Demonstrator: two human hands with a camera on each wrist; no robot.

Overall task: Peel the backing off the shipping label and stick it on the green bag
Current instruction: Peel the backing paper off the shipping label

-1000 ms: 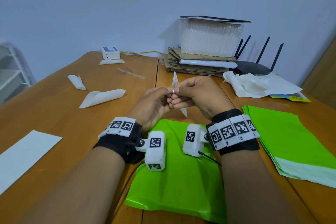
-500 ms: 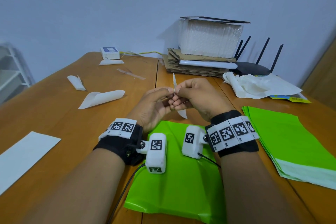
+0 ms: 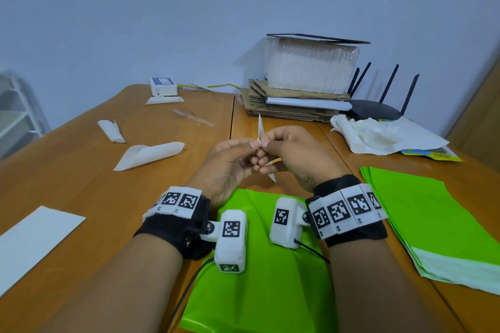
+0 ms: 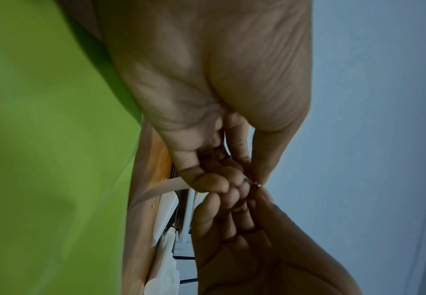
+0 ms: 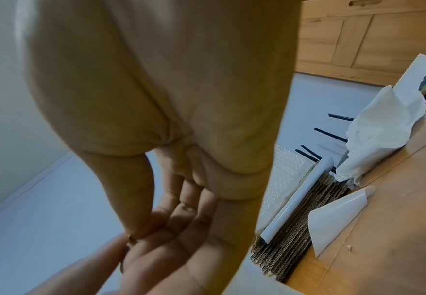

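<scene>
A white shipping label (image 3: 260,128) stands edge-on between both hands, a little above the wooden table (image 3: 81,186). My left hand (image 3: 238,154) pinches its edge with thumb and forefinger. My right hand (image 3: 278,149) pinches the same edge from the other side, fingertips touching the left ones. The label's lower end (image 3: 272,177) pokes out below the right hand; in the left wrist view a strip of the label (image 4: 161,191) curls out under the fingers, and in the right wrist view its white corner (image 5: 338,215) shows. A green bag (image 3: 265,278) lies flat under my wrists.
A stack of green bags (image 3: 438,219) lies at the right. Curled white backing sheets (image 3: 148,155) and a flat white sheet (image 3: 32,240) lie at the left. Cardboard with bubble wrap (image 3: 308,84), a black router (image 3: 376,111) and crumpled white paper (image 3: 384,135) stand at the back.
Both hands stay together and have shifted slightly toward the far side. The fingertips keep working at the label's edge; the label stays upright.
</scene>
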